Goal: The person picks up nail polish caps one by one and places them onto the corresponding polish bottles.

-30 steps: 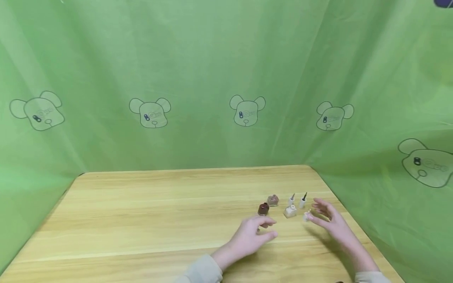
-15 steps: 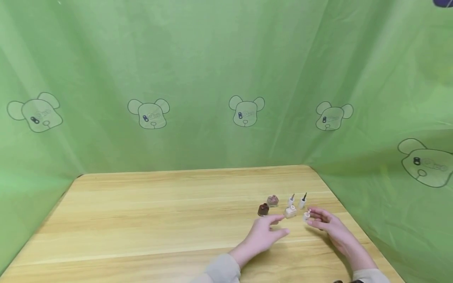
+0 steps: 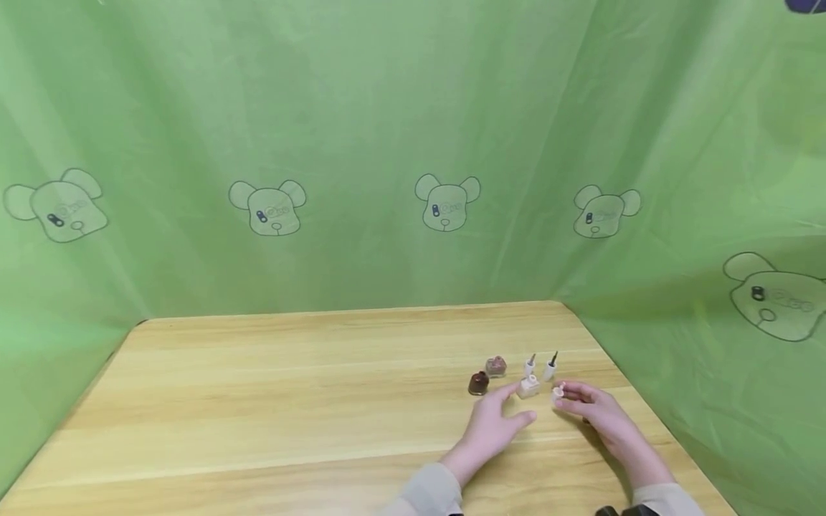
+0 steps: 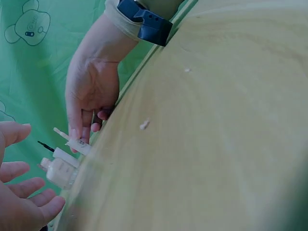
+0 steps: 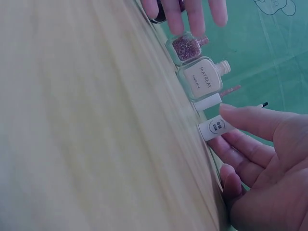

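My right hand (image 3: 596, 412) pinches a white nail polish cap (image 5: 213, 128) between thumb and fingers; the cap stands on its flat end with its brush up. Left of it is an uncapped, pale nail polish bottle (image 5: 201, 79), upright on the wooden table (image 3: 290, 401). My left hand (image 3: 488, 426) lies just in front of that bottle, thumb and fingers spread and relaxed, holding nothing. In the head view its index fingertip overlaps the bottle's left side.
Two more white caps, one with a pinkish brush (image 3: 530, 367) and one with a black brush (image 3: 550, 370), stand brush-up behind the pale bottle. To the left are uncapped dark red (image 3: 479, 383) and pink glitter (image 3: 496, 367) bottles. Green curtains (image 3: 361, 143) surround the table.
My left hand has moved right, from near the dark red bottle to the pale bottle. My right hand has lowered and closed its fingers round the cap.
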### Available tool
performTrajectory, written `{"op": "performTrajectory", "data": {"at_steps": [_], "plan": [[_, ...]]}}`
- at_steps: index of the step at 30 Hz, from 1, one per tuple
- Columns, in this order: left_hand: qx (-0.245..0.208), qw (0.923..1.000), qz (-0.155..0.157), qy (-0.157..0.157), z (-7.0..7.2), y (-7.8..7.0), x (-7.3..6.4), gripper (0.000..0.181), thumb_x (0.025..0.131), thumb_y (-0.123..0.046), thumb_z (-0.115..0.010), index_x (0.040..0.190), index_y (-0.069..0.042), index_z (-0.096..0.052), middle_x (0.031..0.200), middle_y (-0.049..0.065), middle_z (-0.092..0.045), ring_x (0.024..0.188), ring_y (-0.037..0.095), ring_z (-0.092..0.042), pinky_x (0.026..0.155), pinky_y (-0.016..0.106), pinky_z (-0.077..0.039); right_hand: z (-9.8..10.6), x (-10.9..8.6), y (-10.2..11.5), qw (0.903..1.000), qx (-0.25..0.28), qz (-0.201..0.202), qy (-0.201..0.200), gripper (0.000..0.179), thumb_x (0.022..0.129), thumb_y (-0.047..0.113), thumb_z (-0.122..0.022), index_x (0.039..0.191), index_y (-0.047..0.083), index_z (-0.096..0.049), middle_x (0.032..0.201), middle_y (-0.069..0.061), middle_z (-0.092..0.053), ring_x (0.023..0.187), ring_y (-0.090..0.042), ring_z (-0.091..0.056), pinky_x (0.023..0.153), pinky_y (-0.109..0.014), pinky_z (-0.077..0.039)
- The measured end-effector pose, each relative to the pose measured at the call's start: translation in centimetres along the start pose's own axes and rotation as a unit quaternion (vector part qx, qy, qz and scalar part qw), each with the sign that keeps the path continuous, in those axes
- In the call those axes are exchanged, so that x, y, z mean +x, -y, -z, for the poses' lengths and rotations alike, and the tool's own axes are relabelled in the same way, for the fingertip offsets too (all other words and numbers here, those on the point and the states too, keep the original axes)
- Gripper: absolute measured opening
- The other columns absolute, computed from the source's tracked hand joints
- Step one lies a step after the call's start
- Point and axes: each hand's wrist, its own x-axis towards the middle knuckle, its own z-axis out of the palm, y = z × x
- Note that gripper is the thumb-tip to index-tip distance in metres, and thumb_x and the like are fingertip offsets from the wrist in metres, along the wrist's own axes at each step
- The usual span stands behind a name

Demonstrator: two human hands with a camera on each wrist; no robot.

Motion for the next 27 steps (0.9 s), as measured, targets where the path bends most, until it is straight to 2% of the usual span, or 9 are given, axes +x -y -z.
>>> {"op": "performTrajectory", "data": {"at_steps": [4,5,8,11,14,18,21,24,27], "plan": [[-0.017,0.9997,0.015,-0.013,-0.8,0.3,0.4,0.056,0.085,-0.028,-0.074,0.136,-0.015,-0.056,0.139,0.004,-0.058,0.129,0.022,-0.054,0.109,0.039,-0.045,-0.1,-0.1,0.1,1.0,0.002,-0.007,-0.006,0.065,0.09,0.025,-0.068,0.14,-0.007,-0.042,0.133,-0.018,-0.059,0.094,0.009,-0.052,0.111,-0.066,-0.027],[-0.021,0.9995,0.016,-0.018,-0.9,0.5,0.5,0.055,0.084,-0.027,-0.074,0.135,-0.015,-0.056,0.138,0.004,-0.059,0.119,0.02,-0.06,0.107,0.037,-0.046,-0.2,-0.1,0.2,0.9999,0.007,-0.008,-0.01,0.064,0.09,0.024,-0.069,0.14,-0.007,-0.042,0.131,-0.017,-0.06,0.094,0.009,-0.052,0.111,-0.065,-0.027],[-0.042,0.9984,0.02,-0.033,-1.4,0.9,0.9,0.053,0.083,-0.024,-0.075,0.133,-0.014,-0.059,0.135,0.005,-0.061,0.073,0.009,-0.062,0.081,0.025,-0.056,-0.2,-0.2,0.2,0.9998,0.012,-0.006,-0.015,0.063,0.09,0.023,-0.069,0.138,-0.007,-0.044,0.127,-0.012,-0.064,0.092,0.01,-0.053,0.112,-0.062,-0.029],[-0.066,0.9965,0.027,-0.044,-1.7,1.0,1.3,0.051,0.082,-0.02,-0.076,0.131,-0.015,-0.061,0.129,0.004,-0.065,0.046,0.003,-0.036,0.052,0.017,-0.044,-0.3,-0.2,0.1,0.9998,0.009,-0.001,-0.019,0.061,0.089,0.023,-0.069,0.137,-0.007,-0.045,0.124,-0.009,-0.066,0.092,0.01,-0.053,0.112,-0.06,-0.03],[-0.075,0.9955,0.03,-0.05,-2.0,1.1,1.6,0.05,0.082,-0.018,-0.076,0.129,-0.015,-0.062,0.125,0.004,-0.066,0.045,0.0,-0.035,0.043,0.016,-0.036,-0.4,-0.1,0.1,0.9998,-0.003,0.004,-0.022,0.06,0.089,0.023,-0.069,0.136,-0.007,-0.047,0.124,-0.012,-0.066,0.092,0.01,-0.053,0.111,-0.059,-0.033],[-0.08,0.9948,0.032,-0.053,-2.5,1.2,2.1,0.05,0.082,-0.017,-0.076,0.13,-0.012,-0.061,0.123,0.005,-0.068,0.045,0.0,-0.037,0.041,0.015,-0.034,-0.4,0.0,0.1,0.9993,-0.023,0.008,-0.029,0.058,0.09,0.024,-0.069,0.135,-0.007,-0.049,0.127,-0.016,-0.064,0.093,0.01,-0.054,0.103,-0.036,-0.044],[-0.082,0.9943,0.04,-0.056,-2.8,1.3,2.4,0.05,0.082,-0.017,-0.076,0.13,-0.009,-0.061,0.118,0.006,-0.069,0.046,0.0,-0.037,0.04,0.015,-0.032,-0.4,0.0,0.0,0.999,-0.029,0.004,-0.034,0.058,0.089,0.025,-0.07,0.134,-0.005,-0.05,0.127,-0.015,-0.065,0.094,0.008,-0.056,0.094,-0.023,-0.042],[-0.078,0.9941,0.035,-0.066,-3.2,1.4,2.8,0.049,0.081,-0.014,-0.076,0.127,-0.006,-0.062,0.115,0.008,-0.07,0.048,-0.001,-0.039,0.043,0.016,-0.036,-0.4,0.0,-0.1,0.999,-0.024,0.004,-0.037,0.057,0.089,0.023,-0.07,0.134,-0.006,-0.05,0.126,-0.016,-0.065,0.095,0.005,-0.056,0.1,-0.032,-0.044],[-0.068,0.9938,0.025,-0.084,-3.6,1.5,3.3,0.044,0.08,-0.012,-0.077,0.122,-0.004,-0.065,0.115,0.011,-0.071,0.053,-0.001,-0.047,0.058,0.016,-0.048,-0.5,-0.1,-0.1,0.999,-0.019,0.005,-0.041,0.056,0.089,0.022,-0.07,0.133,-0.007,-0.051,0.126,-0.018,-0.065,0.095,0.004,-0.056,0.107,-0.047,-0.041]]}}
